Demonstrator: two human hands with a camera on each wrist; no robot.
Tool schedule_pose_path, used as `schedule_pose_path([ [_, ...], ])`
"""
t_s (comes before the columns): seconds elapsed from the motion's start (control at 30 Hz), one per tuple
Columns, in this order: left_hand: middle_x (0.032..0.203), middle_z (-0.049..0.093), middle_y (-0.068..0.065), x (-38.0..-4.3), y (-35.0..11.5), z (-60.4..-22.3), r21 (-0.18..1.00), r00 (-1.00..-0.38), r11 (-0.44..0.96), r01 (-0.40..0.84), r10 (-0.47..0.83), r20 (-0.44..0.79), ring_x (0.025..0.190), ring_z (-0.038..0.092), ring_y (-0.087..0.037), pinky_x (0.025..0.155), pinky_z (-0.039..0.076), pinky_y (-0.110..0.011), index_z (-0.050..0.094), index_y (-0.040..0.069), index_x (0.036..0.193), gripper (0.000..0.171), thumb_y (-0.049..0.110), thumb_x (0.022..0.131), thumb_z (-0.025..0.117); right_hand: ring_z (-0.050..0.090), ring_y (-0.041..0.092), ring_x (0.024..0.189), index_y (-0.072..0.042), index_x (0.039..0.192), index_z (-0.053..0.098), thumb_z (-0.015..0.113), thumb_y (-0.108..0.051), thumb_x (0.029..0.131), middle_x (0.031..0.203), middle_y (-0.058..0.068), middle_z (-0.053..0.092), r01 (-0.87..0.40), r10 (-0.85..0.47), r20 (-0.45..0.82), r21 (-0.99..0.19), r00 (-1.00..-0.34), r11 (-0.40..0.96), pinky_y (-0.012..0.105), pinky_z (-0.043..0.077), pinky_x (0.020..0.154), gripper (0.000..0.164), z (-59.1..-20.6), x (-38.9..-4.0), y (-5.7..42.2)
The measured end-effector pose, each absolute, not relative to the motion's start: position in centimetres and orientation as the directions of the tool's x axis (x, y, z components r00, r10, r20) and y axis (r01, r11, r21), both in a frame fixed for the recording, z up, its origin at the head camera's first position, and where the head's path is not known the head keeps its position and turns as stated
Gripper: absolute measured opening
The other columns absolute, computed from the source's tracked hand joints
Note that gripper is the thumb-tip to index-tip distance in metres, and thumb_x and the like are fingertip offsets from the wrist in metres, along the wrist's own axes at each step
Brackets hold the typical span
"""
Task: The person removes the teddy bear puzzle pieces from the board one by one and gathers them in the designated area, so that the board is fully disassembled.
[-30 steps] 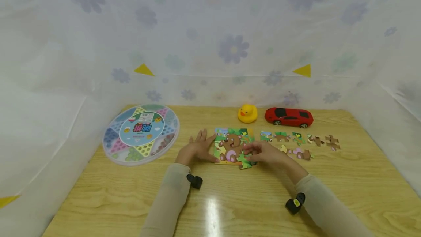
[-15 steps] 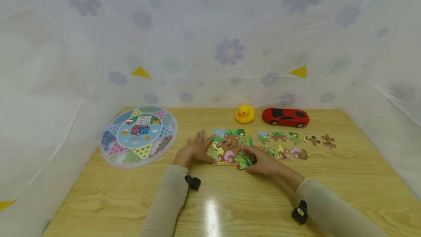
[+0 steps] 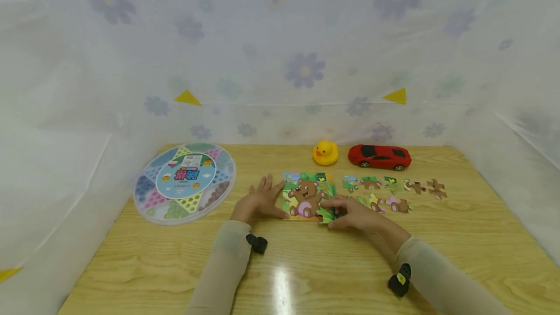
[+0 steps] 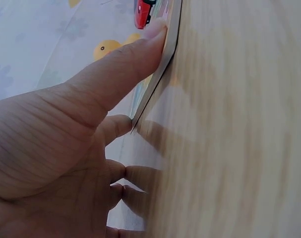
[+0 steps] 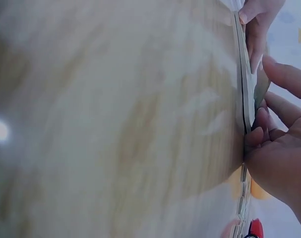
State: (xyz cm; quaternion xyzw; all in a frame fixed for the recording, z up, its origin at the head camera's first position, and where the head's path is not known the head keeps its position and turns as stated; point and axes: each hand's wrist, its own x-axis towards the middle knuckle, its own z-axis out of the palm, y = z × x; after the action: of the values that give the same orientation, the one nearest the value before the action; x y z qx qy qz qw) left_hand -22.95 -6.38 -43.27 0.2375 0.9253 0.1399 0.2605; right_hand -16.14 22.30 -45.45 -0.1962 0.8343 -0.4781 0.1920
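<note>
A small jigsaw puzzle (image 3: 302, 193) with a brown bear picture lies flat on the table before me. My left hand (image 3: 259, 204) rests against its left side, fingers spread. In the left wrist view the thumb (image 4: 123, 69) presses on the puzzle's edge and the index fingertip touches its corner. At the lower right corner my right hand (image 3: 356, 215) pinches a green puzzle piece (image 3: 324, 216) between thumb and fingers, slightly tilted over the board. From the right wrist view, that piece (image 5: 262, 83) stands up from the board's edge, partly hidden by fingers.
Several loose puzzle pieces (image 3: 397, 204) lie in two rows right of the puzzle. Behind them are a yellow rubber duck (image 3: 325, 153) and a red toy car (image 3: 379, 157). A round Chinese checkers set (image 3: 185, 183) lies at left. Flowered white sheeting (image 3: 262, 77) encloses the wooden table (image 3: 245, 276).
My right hand has closed its thumb and fingers on the green piece and lifted its near edge slightly toward the puzzle's corner. The left hand stays in place.
</note>
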Motion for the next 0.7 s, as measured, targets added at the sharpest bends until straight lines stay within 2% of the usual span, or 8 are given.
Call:
schedule_pose_path([
  [0.27, 0.155, -0.013, -0.020, -23.1, -6.4, -43.7, 0.374, -0.753, 0.851, 0.368, 0.509, -0.417, 0.143, -0.012, -0.034, 0.109, -0.002, -0.063, 0.006, 0.025, 0.154, 0.104, 0.056, 0.078, 0.069, 0.041, 0.021, 0.088, 0.003, 0.135, 0.049, 0.071, -0.012, 0.085, 0.108, 0.013, 0.048, -0.167, -0.544, -0.095, -0.895, -0.834, 0.413, 0.026, 0.040, 0.068, 0.057, -45.4, -15.8, 23.0],
  [0.5, 0.155, -0.013, -0.022, -23.0, -6.3, -43.6, 0.378, -0.755, 0.848, 0.372, 0.513, -0.409, 0.143, -0.011, -0.035, 0.108, -0.001, -0.064, 0.008, 0.023, 0.154, 0.105, 0.056, 0.077, 0.071, 0.042, 0.022, 0.088, 0.003, 0.137, 0.047, 0.069, -0.011, 0.086, 0.127, 0.017, 0.043, -0.197, -0.524, -0.055, -0.890, -0.850, 0.412, 0.026, 0.043, 0.070, 0.057, -44.4, -14.6, 24.5],
  [0.7, 0.155, -0.012, -0.022, -23.0, -6.3, -43.8, 0.370, -0.755, 0.849, 0.378, 0.514, -0.407, 0.143, -0.010, -0.036, 0.108, 0.000, -0.064, 0.008, 0.022, 0.154, 0.104, 0.056, 0.077, 0.070, 0.043, 0.019, 0.089, 0.003, 0.138, 0.045, 0.070, -0.011, 0.085, 0.130, 0.019, 0.044, -0.205, -0.460, -0.024, -0.873, -0.887, 0.442, 0.026, 0.044, 0.068, 0.060, -43.4, -13.8, 26.8],
])
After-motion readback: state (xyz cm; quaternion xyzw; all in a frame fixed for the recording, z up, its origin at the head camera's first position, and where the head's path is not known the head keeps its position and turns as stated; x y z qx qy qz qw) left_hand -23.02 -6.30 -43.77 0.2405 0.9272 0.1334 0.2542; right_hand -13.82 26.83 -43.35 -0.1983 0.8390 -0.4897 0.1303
